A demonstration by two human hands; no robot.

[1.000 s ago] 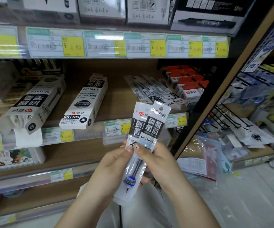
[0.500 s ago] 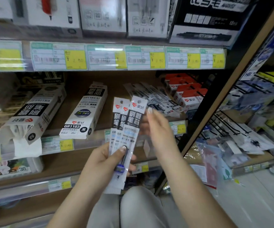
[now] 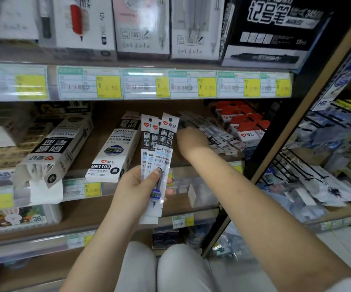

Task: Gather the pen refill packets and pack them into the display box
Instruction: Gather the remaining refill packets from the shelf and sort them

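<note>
On the middle shelf, refill packets in hand and loose

At the left end of the middle shelf an open display box lies on its side. Its open mouth faces the front edge, its white flap hangs down over the price strip, and the ends of packets show inside. Just to its right a closed GR1103 refill box lies flat, angled toward the back of the shelf, with its printed end at the front edge.

In front of the shelf's middle, the left hand grips three pen refill packets. They are fanned upright, and the thumb is pressed across the front one while the fingers curl behind. The packets' tops overlap the closed box in view, though they are held clear of the shelf.

To their right, the right hand reaches in over the shelf to a pile of loose refill packets that lies spread toward the right end. The hand is blurred and its fingers are hard to make out, so I cannot tell whether it is open or gripping anything. Beyond the pile, at the shelf's right end, red-topped packs stand in rows toward the back.
</note>
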